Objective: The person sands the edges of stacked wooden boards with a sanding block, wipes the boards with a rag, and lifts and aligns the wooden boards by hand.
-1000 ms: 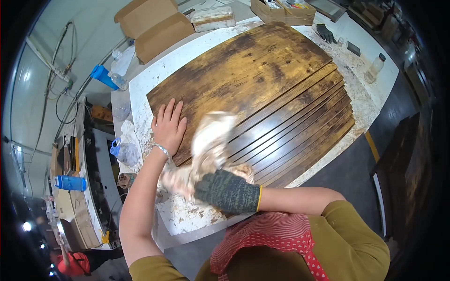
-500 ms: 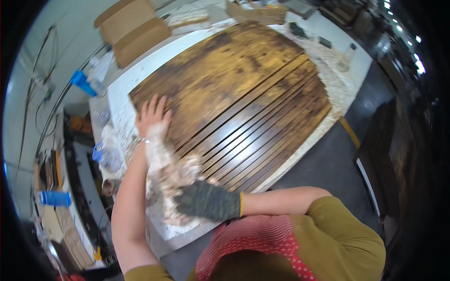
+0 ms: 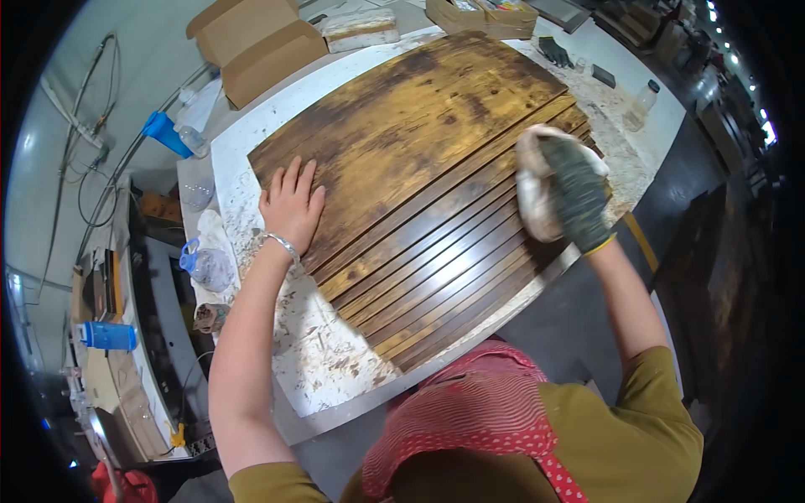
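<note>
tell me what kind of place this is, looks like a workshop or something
Most likely a wood-finishing workshop. The gloved right hand presses a cloth on dark-stained wooden boards, the bare left hand steadies them, and the white worktable is smeared with stain, with cardboard boxes behind.

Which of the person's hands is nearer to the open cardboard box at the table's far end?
Left. The bare left hand lies flat on the wooden boards just below the cardboard box; the gloved right hand presses a cloth far across.

a white, stain-spattered table carries dark stained wooden planks laid side by side, an open cardboard box and a small jar.
</note>
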`<state>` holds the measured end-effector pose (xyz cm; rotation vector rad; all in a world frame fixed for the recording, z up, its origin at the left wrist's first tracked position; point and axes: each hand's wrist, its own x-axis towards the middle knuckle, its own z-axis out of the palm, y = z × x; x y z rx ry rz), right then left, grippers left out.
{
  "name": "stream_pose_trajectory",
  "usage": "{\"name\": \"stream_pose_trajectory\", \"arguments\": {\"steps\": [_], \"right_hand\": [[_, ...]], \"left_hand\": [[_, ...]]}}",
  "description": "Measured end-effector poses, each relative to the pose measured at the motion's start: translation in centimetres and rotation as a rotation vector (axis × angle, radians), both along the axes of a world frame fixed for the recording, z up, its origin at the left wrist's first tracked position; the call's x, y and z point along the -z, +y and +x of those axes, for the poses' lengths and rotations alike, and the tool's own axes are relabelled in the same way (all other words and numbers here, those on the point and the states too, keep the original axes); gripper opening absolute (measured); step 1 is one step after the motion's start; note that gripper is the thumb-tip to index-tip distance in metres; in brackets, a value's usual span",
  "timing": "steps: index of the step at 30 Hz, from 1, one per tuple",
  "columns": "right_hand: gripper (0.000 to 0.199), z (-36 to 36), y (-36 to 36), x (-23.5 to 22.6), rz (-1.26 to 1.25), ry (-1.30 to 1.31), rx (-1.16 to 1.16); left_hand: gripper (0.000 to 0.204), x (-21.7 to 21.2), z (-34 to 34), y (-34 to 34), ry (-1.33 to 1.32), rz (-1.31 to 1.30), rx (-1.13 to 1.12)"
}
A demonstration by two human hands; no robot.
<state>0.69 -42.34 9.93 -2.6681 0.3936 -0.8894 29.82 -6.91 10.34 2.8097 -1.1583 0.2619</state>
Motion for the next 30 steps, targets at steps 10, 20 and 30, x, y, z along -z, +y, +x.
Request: {"name": "stream_pose_trajectory", "arguments": {"steps": [10,20,30], "right_hand": [[0.018,6.0,26.8,1.6,-0.096,-0.156,-0.774],[0.023,-4.7,-7.2,-0.9,-0.195,0.305,0.434],[0.044,-3.4,-3.7,2.9,-0.169,-0.002,-0.272]], "left_hand": [[0.057,1.2,1.6,-0.4,-0.072,0.113,-0.043],[0.053,-1.0,0.0,-0.3,0.050,0.081,0.016],[0.055,-1.7,-0.1,-0.3,0.054,0.115,0.035]]}}
